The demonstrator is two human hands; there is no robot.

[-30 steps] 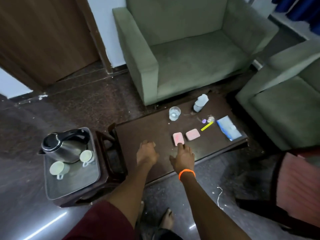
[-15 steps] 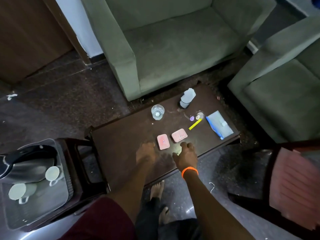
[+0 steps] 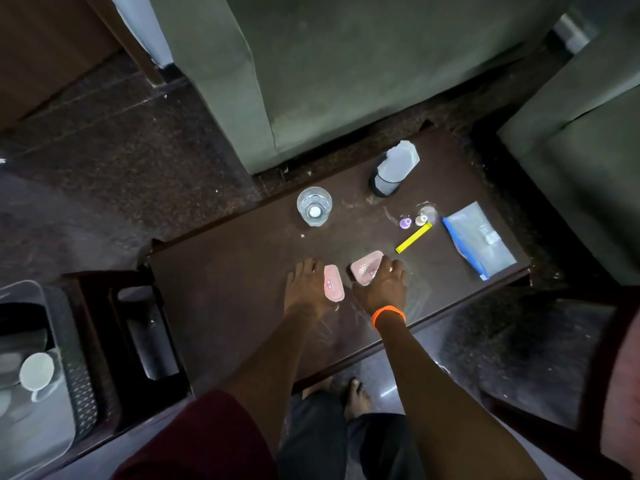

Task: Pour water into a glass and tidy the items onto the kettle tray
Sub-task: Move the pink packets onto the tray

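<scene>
On a dark brown tabletop (image 3: 221, 292), set over a speckled dark floor (image 3: 114, 161) in front of a green armchair (image 3: 346, 74), both hands worked at two pink packets. A second green seat (image 3: 581, 188) stood off to the right.

The left hand (image 3: 306, 289) lay against the left pink packet (image 3: 333, 284), which ran lengthwise away from the person; whether that grip pinched it or only touched it could not be told. The right hand (image 3: 381, 285), with an orange band (image 3: 388, 315) at the wrist, curled its fingers round the near end of the right pink packet (image 3: 365, 266), which lay slanted up to the right.

Beyond the left grip stood a glass (image 3: 314, 206) holding water. Farther back and right of both grips lay a plastic bottle (image 3: 394, 171) on its side. Just past the right grip lay a yellow stick (image 3: 414, 238), two small caps (image 3: 405, 222) and a clear blue-edged pouch (image 3: 479, 240), all apart from the packets.

Far left of the grips, a low stand carried the kettle tray (image 3: 74, 375), with a pale cup (image 3: 36, 372) on it.
</scene>
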